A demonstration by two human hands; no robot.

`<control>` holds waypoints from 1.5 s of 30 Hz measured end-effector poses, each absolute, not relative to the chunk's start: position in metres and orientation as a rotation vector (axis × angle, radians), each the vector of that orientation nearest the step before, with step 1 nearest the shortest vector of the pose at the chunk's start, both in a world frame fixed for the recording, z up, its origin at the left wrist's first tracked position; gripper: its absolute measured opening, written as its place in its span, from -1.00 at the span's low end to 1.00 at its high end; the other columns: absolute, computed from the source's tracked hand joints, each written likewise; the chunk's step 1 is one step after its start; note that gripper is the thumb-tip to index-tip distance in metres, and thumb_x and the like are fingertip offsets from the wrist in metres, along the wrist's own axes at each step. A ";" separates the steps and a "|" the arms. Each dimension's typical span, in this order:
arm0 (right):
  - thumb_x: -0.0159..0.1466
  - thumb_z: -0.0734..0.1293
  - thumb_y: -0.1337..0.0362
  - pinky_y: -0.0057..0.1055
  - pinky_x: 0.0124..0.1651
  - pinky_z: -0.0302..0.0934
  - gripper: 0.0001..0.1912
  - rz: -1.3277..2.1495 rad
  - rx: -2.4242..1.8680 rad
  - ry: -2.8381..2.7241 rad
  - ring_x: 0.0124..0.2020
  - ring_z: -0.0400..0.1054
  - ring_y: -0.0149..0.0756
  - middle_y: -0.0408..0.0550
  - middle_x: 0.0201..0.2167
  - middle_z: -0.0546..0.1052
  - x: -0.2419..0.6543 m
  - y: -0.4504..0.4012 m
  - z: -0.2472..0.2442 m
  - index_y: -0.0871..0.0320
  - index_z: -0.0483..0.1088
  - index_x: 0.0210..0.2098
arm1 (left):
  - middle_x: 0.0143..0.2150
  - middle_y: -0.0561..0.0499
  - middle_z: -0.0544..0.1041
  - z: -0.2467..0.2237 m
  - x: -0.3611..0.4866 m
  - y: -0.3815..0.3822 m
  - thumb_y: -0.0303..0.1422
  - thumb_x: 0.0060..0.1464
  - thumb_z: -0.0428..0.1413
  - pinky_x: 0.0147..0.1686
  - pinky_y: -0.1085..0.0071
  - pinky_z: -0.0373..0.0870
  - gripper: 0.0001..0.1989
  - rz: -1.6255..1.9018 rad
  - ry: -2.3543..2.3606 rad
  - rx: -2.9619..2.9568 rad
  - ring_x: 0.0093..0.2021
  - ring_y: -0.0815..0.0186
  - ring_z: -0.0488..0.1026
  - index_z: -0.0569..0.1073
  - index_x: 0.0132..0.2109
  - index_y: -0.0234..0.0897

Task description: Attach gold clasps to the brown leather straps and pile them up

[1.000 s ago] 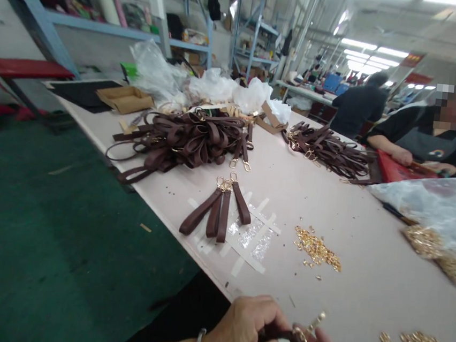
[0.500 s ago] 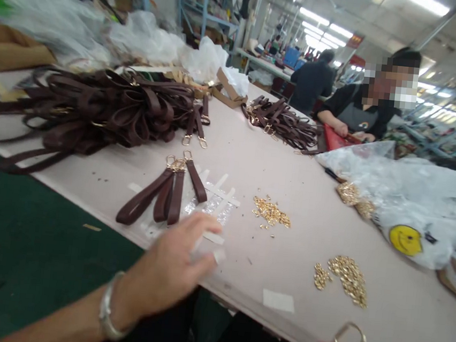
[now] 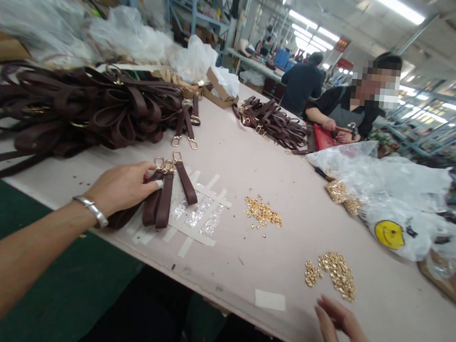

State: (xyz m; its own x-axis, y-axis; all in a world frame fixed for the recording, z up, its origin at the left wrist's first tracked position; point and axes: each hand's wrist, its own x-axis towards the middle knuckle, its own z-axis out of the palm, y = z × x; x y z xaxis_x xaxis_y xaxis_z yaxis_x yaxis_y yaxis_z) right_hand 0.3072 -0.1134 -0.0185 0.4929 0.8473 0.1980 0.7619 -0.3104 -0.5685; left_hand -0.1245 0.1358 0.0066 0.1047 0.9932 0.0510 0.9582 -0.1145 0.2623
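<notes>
My left hand (image 3: 123,188), with a silver bracelet on its wrist, has its fingers closed on the brown leather straps (image 3: 164,200) near their gold clasps, at the left of the table. One more strap (image 3: 185,180) lies just right of them, beside clear plastic taped to the table (image 3: 200,211). Over the table's front edge at the lower right, my right hand (image 3: 341,332) is empty, thumb and fingers apart. Just beyond it lie gold metal pieces (image 3: 338,273) in a larger and a smaller heap. Small gold bits (image 3: 263,212) are scattered mid-table.
A big tangle of brown straps (image 3: 109,106) covers the back left, and a smaller pile (image 3: 275,123) lies farther back. White plastic bags (image 3: 408,183) lie at the right. A person (image 3: 347,107) works across the table (image 3: 232,160), holding something red.
My left hand has moved left and closed on the straps. The clasp my right hand held is out of view, and that hand has opened and moved up toward the gold pieces.
</notes>
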 end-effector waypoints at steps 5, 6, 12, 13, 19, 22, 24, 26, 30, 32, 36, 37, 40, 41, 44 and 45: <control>0.40 0.15 0.14 -0.21 0.00 0.35 -0.66 -0.156 -1.819 -1.844 -0.10 0.46 -0.17 0.03 -0.11 0.58 0.261 -0.010 -0.044 0.12 0.43 0.02 | -0.15 -0.33 0.59 0.012 -0.128 0.138 -0.34 0.21 -0.04 -0.17 0.19 0.30 -0.63 0.386 1.988 2.200 -0.16 -0.11 0.50 0.50 0.02 -0.48; 0.42 0.14 0.19 -0.21 -0.01 0.35 -0.67 -0.219 -1.783 -1.910 -0.10 0.46 -0.17 0.05 -0.12 0.58 0.254 0.004 -0.048 0.16 0.42 0.03 | -0.12 -0.34 0.59 0.014 -0.131 0.137 -0.35 0.21 -0.05 -0.14 0.18 0.31 -0.62 0.413 1.982 2.183 -0.14 -0.11 0.50 0.50 0.03 -0.49; 0.45 0.06 0.30 -0.23 -0.01 0.28 -0.67 -0.483 -1.559 -2.190 -0.09 0.44 -0.16 0.02 -0.13 0.58 0.252 0.024 -0.065 0.16 0.41 0.00 | -0.17 -0.09 0.65 0.024 -0.145 0.114 -0.34 0.18 -0.02 -0.22 0.40 0.39 -0.62 0.710 1.861 1.812 -0.22 0.13 0.55 0.54 0.06 -0.31; 0.46 0.04 0.28 -0.22 -0.02 0.27 -0.65 -0.506 -1.529 -2.215 -0.10 0.44 -0.16 0.02 -0.15 0.58 0.256 0.023 -0.067 0.16 0.42 -0.03 | -0.24 -0.06 0.65 0.025 -0.143 0.107 -0.32 0.17 0.01 -0.29 0.43 0.39 -0.64 0.803 1.739 1.619 -0.29 0.18 0.55 0.55 0.04 -0.29; 0.45 0.12 0.19 -0.40 -0.15 0.33 -0.72 -0.361 -1.385 -2.138 -0.26 0.50 -0.31 -0.07 -0.24 0.59 0.254 0.016 -0.063 0.13 0.43 -0.11 | -0.24 -0.14 0.60 0.028 -0.110 0.060 -0.31 0.14 0.15 -0.40 0.54 0.40 -0.75 0.936 1.029 0.855 -0.38 0.36 0.47 0.59 -0.15 -0.41; 0.43 0.17 0.24 -0.43 -0.14 0.35 -0.78 -0.261 -1.412 -2.115 -0.24 0.49 -0.32 -0.08 -0.22 0.59 0.242 0.011 -0.059 0.11 0.43 -0.11 | -0.22 -0.19 0.61 0.024 -0.089 0.042 -0.35 0.15 0.16 -0.43 0.56 0.40 -0.76 0.866 0.906 0.740 -0.40 0.38 0.46 0.60 -0.13 -0.44; 0.43 0.13 0.33 -0.38 -0.09 0.35 -0.74 -0.208 -1.404 -2.184 -0.18 0.47 -0.29 -0.07 -0.20 0.58 0.237 0.009 -0.059 0.11 0.44 -0.08 | -0.30 -0.16 0.61 0.020 -0.076 0.034 -0.39 0.15 0.15 -0.43 0.57 0.40 -0.79 0.849 0.899 0.688 -0.44 0.40 0.46 0.60 -0.17 -0.46; 0.41 0.11 0.41 -0.33 -0.04 0.34 -0.70 -0.164 -1.415 -2.199 -0.13 0.44 -0.27 -0.05 -0.18 0.58 0.238 0.007 -0.058 0.12 0.43 -0.05 | -0.37 -0.11 0.61 0.015 -0.065 0.029 -0.42 0.16 0.13 -0.44 0.58 0.40 -0.81 0.846 0.927 0.661 -0.47 0.41 0.44 0.61 -0.19 -0.45; 0.39 0.16 0.42 -0.28 0.02 0.32 -0.74 -0.111 -1.478 -2.062 -0.07 0.42 -0.25 -0.02 -0.13 0.56 0.244 -0.006 -0.052 0.13 0.43 -0.04 | -0.26 -0.13 0.64 0.001 -0.053 0.025 -0.44 0.15 0.15 -0.45 0.57 0.42 -0.82 0.823 0.943 0.651 -0.44 0.40 0.49 0.61 -0.15 -0.41; 0.38 0.20 0.40 -0.28 0.04 0.31 -0.76 -0.062 -1.465 -2.037 -0.07 0.41 -0.25 -0.04 -0.14 0.56 0.241 -0.015 -0.047 0.11 0.43 -0.04 | -0.19 -0.15 0.65 -0.006 -0.052 0.026 -0.45 0.14 0.16 -0.44 0.55 0.44 -0.82 0.846 0.945 0.641 -0.40 0.38 0.51 0.60 -0.13 -0.40; 0.37 0.24 0.40 -0.28 0.01 0.32 -0.77 0.069 -1.378 -2.091 -0.09 0.41 -0.25 -0.03 -0.13 0.55 0.211 -0.025 -0.041 0.11 0.41 -0.02 | -0.17 -0.15 0.64 -0.019 -0.053 0.031 -0.49 0.14 0.16 -0.37 0.50 0.50 -0.80 0.969 0.945 0.586 -0.33 0.33 0.56 0.58 -0.08 -0.36; 0.37 0.24 0.41 -0.27 0.00 0.31 -0.77 0.100 -1.357 -2.107 -0.10 0.41 -0.25 -0.02 -0.14 0.55 0.200 -0.026 -0.039 0.11 0.41 -0.02 | -0.18 -0.15 0.64 -0.021 -0.054 0.033 -0.50 0.13 0.17 -0.35 0.49 0.51 -0.80 0.991 0.935 0.565 -0.32 0.32 0.57 0.58 -0.08 -0.36; 0.38 0.21 0.42 -0.27 -0.07 0.30 -0.79 0.199 -1.313 -2.123 -0.16 0.40 -0.25 -0.03 -0.19 0.55 0.165 -0.023 -0.034 0.12 0.41 -0.06 | -0.21 -0.17 0.64 -0.023 -0.058 0.036 -0.52 0.10 0.20 -0.36 0.51 0.50 -0.83 1.025 0.888 0.516 -0.32 0.32 0.57 0.59 -0.13 -0.40; 0.39 0.21 0.42 -0.27 -0.10 0.29 -0.79 0.231 -1.302 -2.129 -0.18 0.39 -0.25 -0.03 -0.20 0.55 0.155 -0.021 -0.033 0.12 0.41 -0.06 | -0.22 -0.17 0.63 -0.024 -0.059 0.036 -0.52 0.10 0.20 -0.37 0.52 0.49 -0.84 1.042 0.867 0.510 -0.33 0.32 0.56 0.59 -0.15 -0.42; 0.39 0.22 0.38 -0.24 -0.13 0.24 -0.81 0.257 -1.280 -2.200 -0.20 0.37 -0.20 -0.01 -0.20 0.54 0.131 -0.017 -0.032 0.12 0.40 -0.05 | -0.23 -0.15 0.62 -0.025 -0.062 0.037 -0.49 0.11 0.20 -0.37 0.53 0.48 -0.85 1.095 0.806 0.501 -0.33 0.35 0.54 0.59 -0.16 -0.44; 0.39 0.23 0.36 -0.23 -0.14 0.21 -0.82 0.236 -1.283 -2.236 -0.21 0.35 -0.18 -0.01 -0.21 0.53 0.126 -0.016 -0.033 0.11 0.40 -0.05 | -0.23 -0.14 0.62 -0.026 -0.063 0.037 -0.48 0.11 0.20 -0.38 0.53 0.48 -0.85 1.105 0.794 0.500 -0.34 0.35 0.54 0.59 -0.15 -0.44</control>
State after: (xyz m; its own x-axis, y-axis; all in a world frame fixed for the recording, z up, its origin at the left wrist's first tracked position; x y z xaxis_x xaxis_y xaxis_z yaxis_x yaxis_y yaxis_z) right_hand 0.1255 -0.0164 -0.0330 -0.3963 0.8404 0.3697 0.7444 0.5298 -0.4063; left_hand -0.0628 0.0366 -0.0261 0.2253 0.9228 -0.3125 -0.5907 0.3845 0.7094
